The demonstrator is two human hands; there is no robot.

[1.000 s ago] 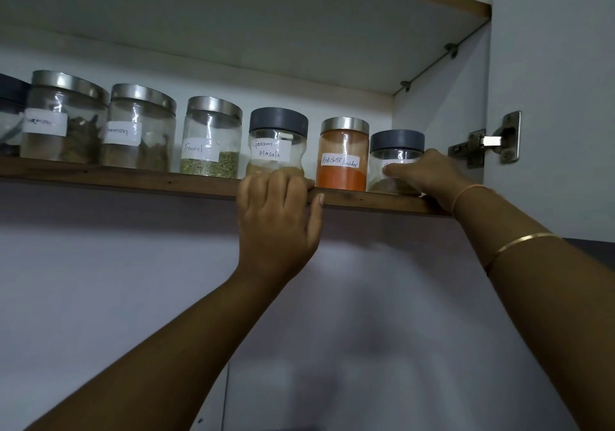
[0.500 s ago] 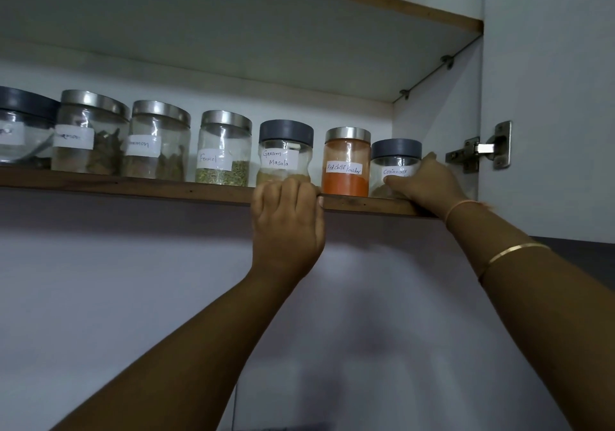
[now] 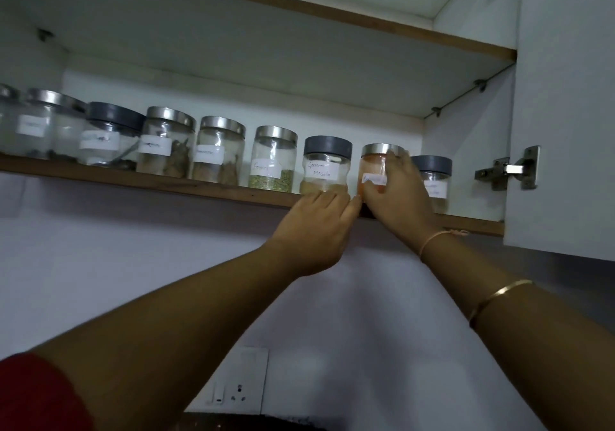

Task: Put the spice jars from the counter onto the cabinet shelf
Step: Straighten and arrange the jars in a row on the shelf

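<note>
- The right hand [image 3: 397,194] wraps its fingers around the red chilli powder jar [image 3: 374,167], which stands on the cabinet shelf [image 3: 166,187].
- The left hand [image 3: 316,227], fingers loosely curled and holding nothing, rests on the shelf edge below the garam masala jar [image 3: 325,164].
- Right of the right hand stands a grey-lidded jar [image 3: 432,177].

Labelled glass spice jars [image 3: 273,161] stand upright in a row on the wooden cabinet shelf [image 3: 206,189], across mid-frame, lids steel or grey.

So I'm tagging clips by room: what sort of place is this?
Most likely a home kitchen: labelled spice jars line a cabinet shelf, with a wall socket below.
</note>
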